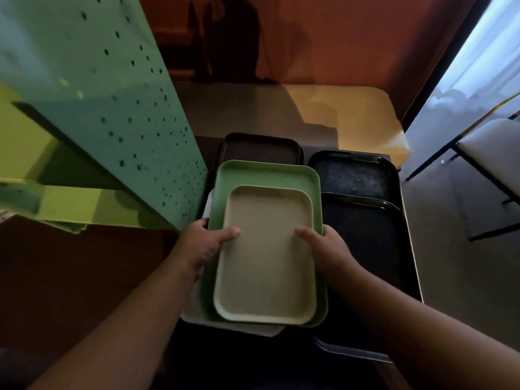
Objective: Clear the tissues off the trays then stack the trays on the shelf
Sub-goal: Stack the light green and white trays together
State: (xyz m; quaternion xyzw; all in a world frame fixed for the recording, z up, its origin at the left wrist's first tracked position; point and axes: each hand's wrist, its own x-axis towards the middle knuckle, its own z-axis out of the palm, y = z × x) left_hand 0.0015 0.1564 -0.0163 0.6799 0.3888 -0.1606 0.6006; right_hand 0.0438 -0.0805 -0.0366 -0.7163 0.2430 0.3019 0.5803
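A small beige tray (266, 257) is gripped at its two long edges by both hands. The left hand (204, 244) is seen at the tray's 9 o'clock side, with the thumb laid over the rim onto the tray's inner face and the fingers (203, 222) curled under the stack's edge. The right hand (327, 249) is seen at the 3 o'clock side, thumb likewise pressed on the inner face; its other fingers are hidden below, so how far they wrap cannot be told. Both grips are closed on the tray stack.

The beige tray is nested on a larger green tray (267, 175), whose far rim shows at 12 o'clock of the beige one. Under the green tray a white tray (233, 326) is visible, its edge showing at 7 o'clock and again at 10 o'clock. No tissue is seen on the beige tray's surface.

A dark brown tray (261, 147) lies further off at 12 o'clock. At 2 o'clock and 3 o'clock of the stack, two black trays (357, 175) are laid one partly over the other on a dark shelf surface (405, 237).

A green perforated panel (112, 102) rises at 10 o'clock, just beside the stack. A pale desk (351, 114) is seen at 12 o'clock beyond the trays, and a chair with a white seat (489, 153) stands at 2 o'clock, well apart.
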